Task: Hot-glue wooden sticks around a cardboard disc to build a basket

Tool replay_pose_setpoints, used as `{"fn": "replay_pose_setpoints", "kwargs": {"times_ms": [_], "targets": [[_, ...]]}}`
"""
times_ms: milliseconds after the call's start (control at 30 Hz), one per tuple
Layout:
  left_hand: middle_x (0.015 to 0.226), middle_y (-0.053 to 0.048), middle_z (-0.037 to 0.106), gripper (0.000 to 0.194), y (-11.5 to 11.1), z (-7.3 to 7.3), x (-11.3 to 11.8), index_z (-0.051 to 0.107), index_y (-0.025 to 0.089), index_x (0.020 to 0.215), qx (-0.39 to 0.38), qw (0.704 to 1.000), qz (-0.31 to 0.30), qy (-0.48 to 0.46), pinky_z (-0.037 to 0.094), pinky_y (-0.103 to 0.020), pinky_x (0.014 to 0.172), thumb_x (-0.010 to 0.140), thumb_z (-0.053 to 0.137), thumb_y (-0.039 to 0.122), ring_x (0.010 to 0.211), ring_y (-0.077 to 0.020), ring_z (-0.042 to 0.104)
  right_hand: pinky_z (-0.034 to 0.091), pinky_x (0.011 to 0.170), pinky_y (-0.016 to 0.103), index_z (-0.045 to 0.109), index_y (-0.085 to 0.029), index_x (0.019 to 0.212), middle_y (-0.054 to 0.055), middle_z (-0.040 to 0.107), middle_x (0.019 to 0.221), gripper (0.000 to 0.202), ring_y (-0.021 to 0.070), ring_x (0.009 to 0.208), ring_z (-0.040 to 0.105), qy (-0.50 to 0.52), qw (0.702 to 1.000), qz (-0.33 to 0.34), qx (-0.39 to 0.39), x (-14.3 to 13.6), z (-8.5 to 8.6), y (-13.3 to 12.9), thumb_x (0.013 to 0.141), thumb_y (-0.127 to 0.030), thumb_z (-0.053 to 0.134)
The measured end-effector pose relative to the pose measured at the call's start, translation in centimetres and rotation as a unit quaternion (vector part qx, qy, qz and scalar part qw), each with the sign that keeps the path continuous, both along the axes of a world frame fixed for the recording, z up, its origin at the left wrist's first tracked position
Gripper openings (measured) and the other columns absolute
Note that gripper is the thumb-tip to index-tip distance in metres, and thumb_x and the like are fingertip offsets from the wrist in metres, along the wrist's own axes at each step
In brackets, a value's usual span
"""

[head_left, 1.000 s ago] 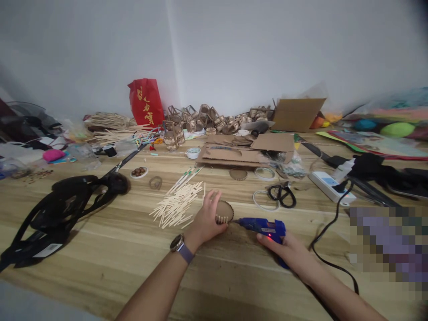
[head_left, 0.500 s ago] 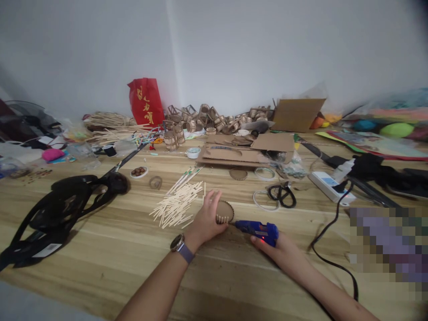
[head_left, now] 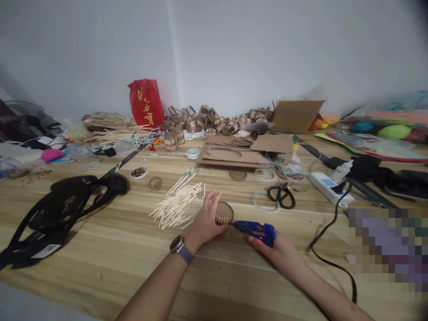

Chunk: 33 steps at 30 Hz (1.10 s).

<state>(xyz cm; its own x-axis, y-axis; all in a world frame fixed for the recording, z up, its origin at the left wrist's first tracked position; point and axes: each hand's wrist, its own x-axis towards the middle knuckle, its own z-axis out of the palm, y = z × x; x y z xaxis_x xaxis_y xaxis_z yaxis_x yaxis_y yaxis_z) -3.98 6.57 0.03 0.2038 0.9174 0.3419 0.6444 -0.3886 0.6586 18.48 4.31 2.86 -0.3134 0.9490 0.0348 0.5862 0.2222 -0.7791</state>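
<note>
My left hand (head_left: 207, 221), with a watch on its wrist, holds the left edge of a round cardboard piece (head_left: 224, 209) with short sticks standing along its near rim. In my right hand (head_left: 272, 249) is a blue glue gun (head_left: 257, 230) with a small red light. Its nozzle points left, at the near edge of the round piece; whether it touches cannot be made out. Just left of my left hand lies a loose pile of short wooden sticks (head_left: 177, 206) on the wooden table (head_left: 214, 285).
Black scissors (head_left: 281, 197) and a white ring (head_left: 265, 201) lie beyond the glue gun. A black cable (head_left: 329, 263) runs from a white power strip (head_left: 329, 188) on the right. A black bag (head_left: 56, 214) covers the left side. Cardboard sheets (head_left: 234, 156) lie behind.
The glue gun and my right hand have shifted very slightly left. My left hand keeps its hold on the round piece.
</note>
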Motion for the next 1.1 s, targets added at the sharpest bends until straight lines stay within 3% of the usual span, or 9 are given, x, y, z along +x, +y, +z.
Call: {"fn": "replay_pose_setpoints", "kwargs": {"times_ms": [1100], "targets": [[0.149, -0.015, 0.023, 0.095, 0.00, -0.01, -0.04, 0.024, 0.020, 0.145, -0.017, 1.000, 0.006, -0.001, 0.030, -0.047, 0.113, 0.062, 0.070, 0.015, 0.138, -0.0317, 0.029, 0.054, 0.083, 0.040, 0.072, -0.019, 0.099, 0.010, 0.076, 0.099, 0.041, 0.0297, 0.091, 0.070, 0.005, 1.000, 0.001, 0.007, -0.20, -0.18, -0.12, 0.077, -0.047, 0.053]]}}
